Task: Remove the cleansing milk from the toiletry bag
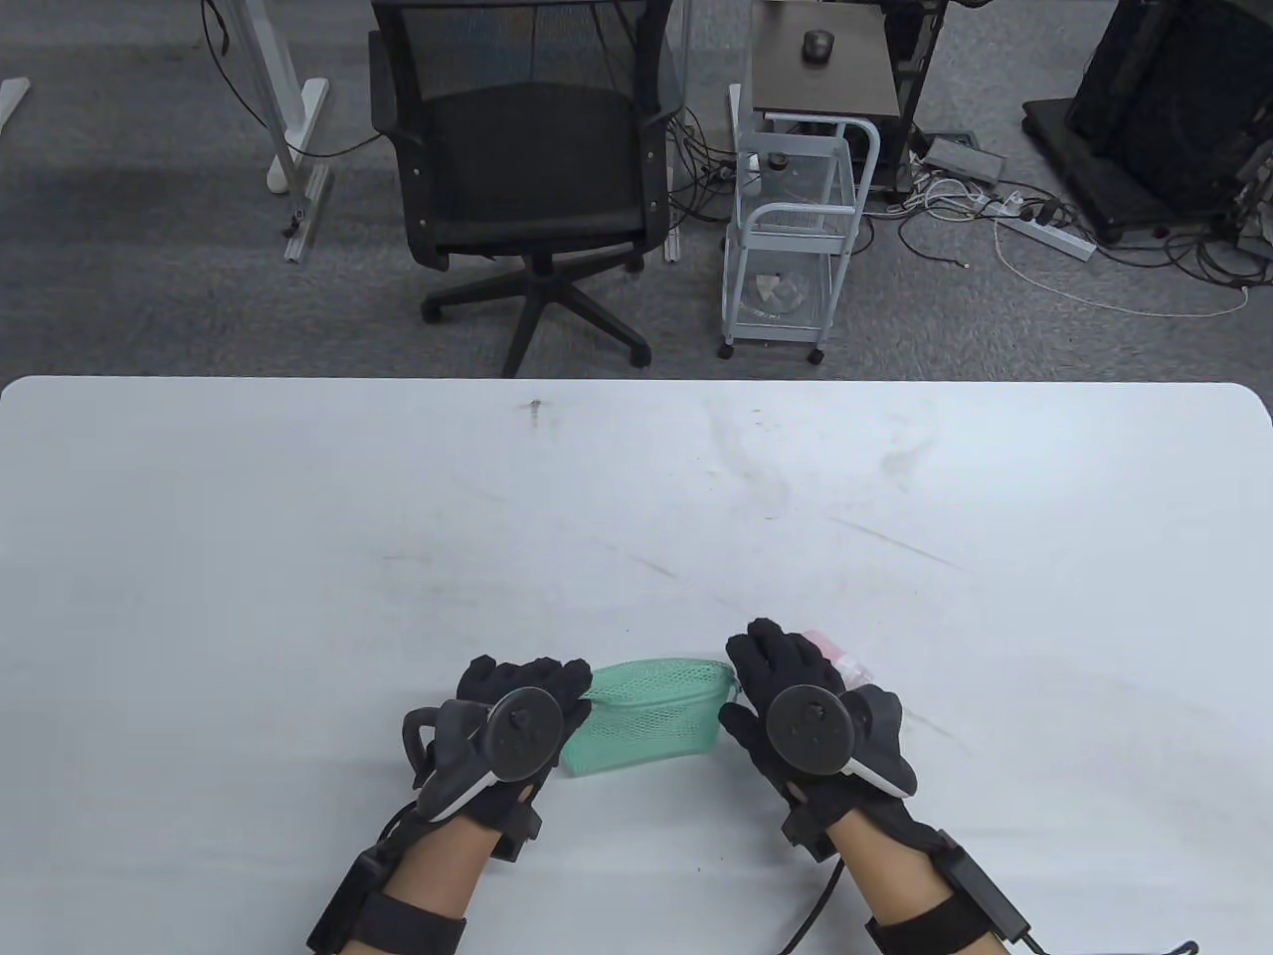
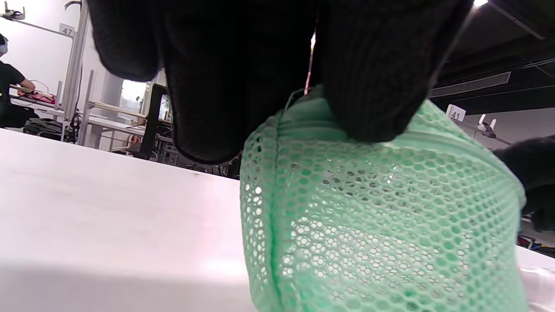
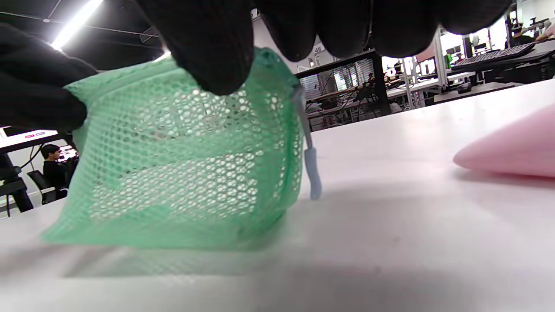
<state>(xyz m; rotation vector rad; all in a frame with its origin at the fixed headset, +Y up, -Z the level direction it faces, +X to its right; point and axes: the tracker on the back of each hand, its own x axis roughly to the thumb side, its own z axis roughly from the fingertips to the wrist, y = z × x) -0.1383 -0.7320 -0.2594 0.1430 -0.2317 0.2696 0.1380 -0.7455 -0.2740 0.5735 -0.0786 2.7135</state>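
Note:
A green mesh toiletry bag [image 1: 651, 711] lies on the white table [image 1: 636, 517] near the front edge, its top gaping. My left hand [image 1: 569, 698] holds the bag's left end; its fingers [image 2: 217, 86] press on the top edge. My right hand [image 1: 744, 691] is at the bag's right end, a fingertip [image 3: 212, 56] on the rim and the thumb [image 3: 39, 95] against the near side. A pink soft tube [image 1: 833, 652] lies on the table just beyond my right hand, outside the bag; it also shows in the right wrist view [image 3: 511, 151]. I cannot make out what is inside the bag.
The bag's pale zipper pull [image 3: 312, 169] hangs at its right end. Beyond the table's far edge stand a black office chair [image 1: 527, 169] and a white wire cart [image 1: 796, 229].

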